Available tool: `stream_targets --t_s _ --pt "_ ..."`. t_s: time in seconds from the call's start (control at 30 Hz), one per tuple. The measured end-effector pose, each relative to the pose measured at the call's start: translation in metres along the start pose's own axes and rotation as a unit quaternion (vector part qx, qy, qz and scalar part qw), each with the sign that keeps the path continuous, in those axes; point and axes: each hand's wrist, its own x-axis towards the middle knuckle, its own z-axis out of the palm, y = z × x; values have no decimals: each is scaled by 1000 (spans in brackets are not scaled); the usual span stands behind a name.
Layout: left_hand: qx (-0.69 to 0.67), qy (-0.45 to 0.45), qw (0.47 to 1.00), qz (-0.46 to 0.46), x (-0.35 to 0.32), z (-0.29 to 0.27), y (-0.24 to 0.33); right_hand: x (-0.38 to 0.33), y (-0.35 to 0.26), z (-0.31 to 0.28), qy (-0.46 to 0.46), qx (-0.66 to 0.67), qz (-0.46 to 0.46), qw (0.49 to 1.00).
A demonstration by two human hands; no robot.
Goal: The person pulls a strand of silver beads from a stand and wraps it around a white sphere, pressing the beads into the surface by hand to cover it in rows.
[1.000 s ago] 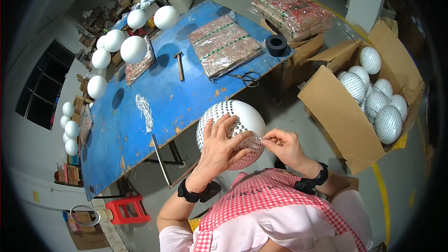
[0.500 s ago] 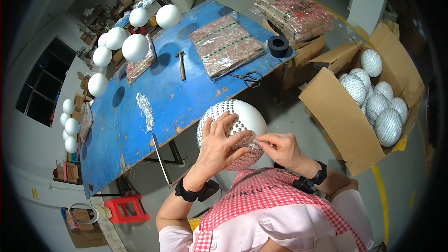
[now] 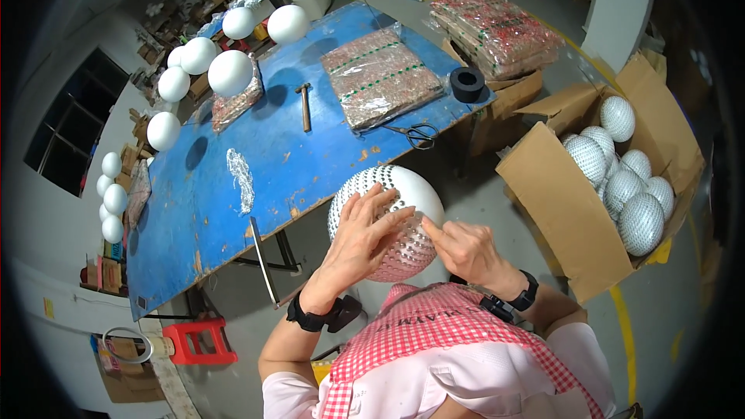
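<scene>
I hold a large white foam ball [image 3: 403, 190], partly covered with rows of small silver studs, in front of my chest. My left hand [image 3: 363, 237] lies spread over its left side and steadies it. My right hand [image 3: 463, 248] presses its fingertips against the ball's lower right, at the edge of the studded patch. Whether a stud sits between those fingers I cannot tell.
A blue worktable [image 3: 233, 178] ahead carries a hammer [image 3: 305, 105], scissors [image 3: 415, 134], a black tape roll [image 3: 467, 84], wrapped packs of studs [image 3: 380, 77] and a row of plain white balls [image 3: 230, 71]. An open cardboard box [image 3: 559, 209] at my right holds several studded balls. A red stool [image 3: 198, 341] stands lower left.
My right hand has moved left and down onto the ball's surface, fingertips now pressed against it. My left hand has stayed spread on the ball.
</scene>
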Motion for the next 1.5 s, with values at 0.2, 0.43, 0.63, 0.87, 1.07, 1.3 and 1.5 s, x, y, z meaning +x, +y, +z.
stream_targets --t_s 0.2,0.43,0.63,0.87,1.07,1.3,1.5 --pt "36 -10 999 9 -3 3 3 -6 -7 3 13 13 49 999" --pt "68 -5 997 23 -4 6 3 1 -13 -8 -15 129 142 981" --pt "72 0 997 22 -5 7 3 7 -9 -13 -92 362 343 862" --pt "60 0 998 23 -4 4 0 1 -8 -4 -36 269 234 933" --pt "43 -1 999 24 -4 3 -5 10 -13 -11 -67 375 346 858" --pt "42 10 998 34 -6 5 -7 8 -15 -6 -69 328 312 889" --pt "37 10 998 48 -6 4 -15 8 -15 -1 -36 226 228 946"
